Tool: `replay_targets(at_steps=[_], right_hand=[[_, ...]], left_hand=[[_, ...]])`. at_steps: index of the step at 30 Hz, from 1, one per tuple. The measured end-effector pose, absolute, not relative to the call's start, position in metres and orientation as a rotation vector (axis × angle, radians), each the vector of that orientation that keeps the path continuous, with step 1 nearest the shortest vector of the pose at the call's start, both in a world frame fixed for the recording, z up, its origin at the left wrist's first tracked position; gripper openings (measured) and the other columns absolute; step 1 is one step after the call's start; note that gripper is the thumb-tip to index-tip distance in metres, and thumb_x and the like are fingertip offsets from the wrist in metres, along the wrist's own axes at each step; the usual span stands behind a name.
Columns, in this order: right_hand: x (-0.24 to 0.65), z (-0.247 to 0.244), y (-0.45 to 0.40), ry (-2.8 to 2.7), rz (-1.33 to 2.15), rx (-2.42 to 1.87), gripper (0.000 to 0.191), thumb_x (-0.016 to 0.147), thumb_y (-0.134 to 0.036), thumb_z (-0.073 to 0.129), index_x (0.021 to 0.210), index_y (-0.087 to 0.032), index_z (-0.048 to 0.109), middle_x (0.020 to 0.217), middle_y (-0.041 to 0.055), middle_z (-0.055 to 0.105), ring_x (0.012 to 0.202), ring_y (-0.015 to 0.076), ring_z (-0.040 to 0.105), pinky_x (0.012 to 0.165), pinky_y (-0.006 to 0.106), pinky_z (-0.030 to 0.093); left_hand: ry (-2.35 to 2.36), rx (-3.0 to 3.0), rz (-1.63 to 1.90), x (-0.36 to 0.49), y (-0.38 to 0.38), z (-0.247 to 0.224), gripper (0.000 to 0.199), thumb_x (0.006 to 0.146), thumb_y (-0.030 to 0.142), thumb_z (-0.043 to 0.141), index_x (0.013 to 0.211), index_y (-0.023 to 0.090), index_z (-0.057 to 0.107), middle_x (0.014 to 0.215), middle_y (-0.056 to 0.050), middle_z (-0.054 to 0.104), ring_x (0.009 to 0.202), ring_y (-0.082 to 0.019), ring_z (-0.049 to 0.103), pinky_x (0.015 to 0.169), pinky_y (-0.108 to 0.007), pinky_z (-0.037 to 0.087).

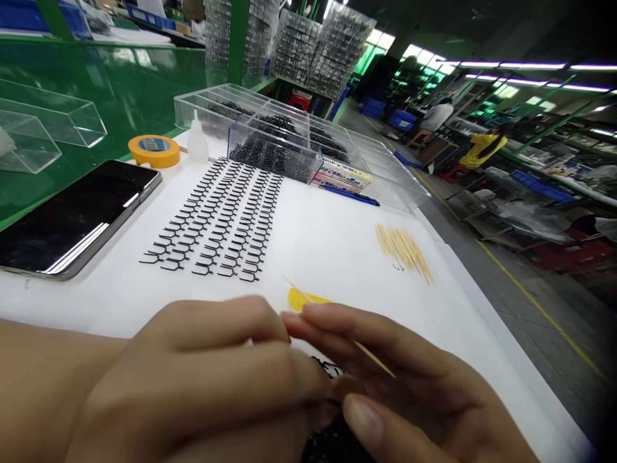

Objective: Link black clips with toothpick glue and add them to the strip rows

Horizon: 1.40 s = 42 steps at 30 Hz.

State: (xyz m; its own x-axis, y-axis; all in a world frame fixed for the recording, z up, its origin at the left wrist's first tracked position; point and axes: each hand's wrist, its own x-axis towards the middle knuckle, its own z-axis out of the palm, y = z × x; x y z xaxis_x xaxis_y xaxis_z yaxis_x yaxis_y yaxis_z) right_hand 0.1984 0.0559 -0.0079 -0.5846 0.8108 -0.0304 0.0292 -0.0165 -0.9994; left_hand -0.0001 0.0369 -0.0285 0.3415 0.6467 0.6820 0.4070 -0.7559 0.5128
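Handling black pieces point(335, 445), apparently, toward the surface's point(332, 244) near edge, your right hand point(429, 379) grasps a toothpick point(376, 360); your left hand's point(202, 379) grip I cannot tell. Next likely needs steadiness.

Single head camera: I'm looking forward and down, close over my left grip point(207, 379) and right grip point(443, 379), across the white counter point(328, 231), the floor point(573, 302) slanting away at right.
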Motion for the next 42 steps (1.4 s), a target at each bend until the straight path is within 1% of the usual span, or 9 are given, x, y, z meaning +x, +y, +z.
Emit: replay_targets(at_steps=[3,4,6,9,15,20,25,34,42], right_hand=[[0.203,-0.005,0.058,-1.644,1.389,-0.973,0.031,0.086,-0.026,0.062,0.112,-0.044,0.062,0.113,-0.0032,0.066,0.081,0.017,0.07,0.068,0.018,0.059],[0.205,-0.005,0.06,-1.61,1.313,-1.023,0.031,0.086,-0.027,0.062,0.111,-0.044,0.062,0.114,-0.0029,0.066,0.082,0.0177,0.07,0.066,0.018,0.059],[0.209,-0.004,0.064,-1.524,1.243,-1.077,0.029,0.085,-0.028,0.063,0.111,-0.042,0.063,0.118,-0.0026,0.064,0.099,0.0198,0.065,0.07,0.017,0.058],[0.213,-0.007,0.07,-1.434,1.28,-1.046,0.029,0.085,-0.027,0.065,0.111,-0.038,0.063,0.119,-0.0025,0.063,0.116,0.0174,0.053,0.078,0.011,0.053],[0.212,-0.014,0.079,-1.374,1.246,-1.063,0.025,0.082,-0.031,0.067,0.107,-0.033,0.066,0.119,-0.0009,0.063,0.114,0.0178,0.055,0.075,0.009,0.053],[0.212,-0.019,0.08,-1.346,1.243,-1.088,0.021,0.08,-0.034,0.068,0.102,-0.036,0.068,0.113,-0.004,0.067,0.113,0.0152,0.056,0.076,0.004,0.05],[0.206,-0.017,0.077,-1.297,1.175,-1.213,0.028,0.071,-0.043,0.073,0.098,-0.039,0.068,0.105,-0.0065,0.069,0.112,0.0133,0.057,0.077,0.004,0.049],[0.2,-0.018,0.077,-1.297,1.104,-1.203,0.028,0.067,-0.055,0.071,0.091,-0.041,0.07,0.102,-0.008,0.07,0.107,0.0129,0.06,0.077,0.006,0.05],[0.202,-0.022,0.079,-1.347,1.055,-1.172,0.023,0.069,-0.048,0.069,0.091,-0.042,0.07,0.101,-0.0078,0.071,0.102,0.013,0.063,0.077,0.008,0.05]], left_hand=[[0.847,2.406,1.282,-0.001,0.052,-0.025,0.008,0.084,0.013,0.057,0.084,0.019,0.063,0.087,-0.001,0.07,0.076,-0.012,0.061,0.067,-0.019,0.055],[0.863,2.343,1.301,0.0,0.058,-0.022,0.011,0.084,0.011,0.056,0.081,0.018,0.063,0.085,0.0,0.069,0.075,-0.01,0.061,0.069,-0.02,0.053],[0.917,2.215,1.336,0.0,0.068,-0.013,0.011,0.081,0.008,0.06,0.078,0.017,0.064,0.08,0.0,0.069,0.074,-0.009,0.062,0.07,-0.019,0.053],[1.022,2.089,1.331,-0.002,0.081,0.005,0.006,0.075,0.013,0.068,0.077,0.019,0.068,0.079,0.003,0.071,0.077,-0.008,0.065,0.072,-0.014,0.053],[1.388,2.17,1.14,-0.035,0.091,0.014,0.002,0.076,0.025,0.068,0.077,0.026,0.07,0.08,0.004,0.072,0.075,-0.011,0.066,0.067,-0.017,0.054],[1.588,2.18,1.005,-0.076,0.074,0.002,0.008,0.077,0.029,0.067,0.079,0.022,0.069,0.081,-0.002,0.072,0.073,-0.016,0.067,0.054,-0.017,0.051],[1.709,2.139,0.858,-0.095,0.053,-0.014,0.012,0.078,0.037,0.065,0.08,0.026,0.07,0.099,-0.002,0.068,0.091,-0.02,0.063,0.078,-0.027,0.053],[1.799,2.046,0.737,-0.101,0.051,-0.022,0.01,0.08,0.041,0.062,0.08,0.036,0.07,0.114,0.004,0.06,0.105,-0.021,0.054,0.085,-0.032,0.048],[1.807,2.023,0.691,-0.103,0.053,-0.02,0.012,0.079,0.044,0.061,0.079,0.037,0.071,0.118,0.005,0.059,0.108,-0.022,0.053,0.088,-0.034,0.047]])
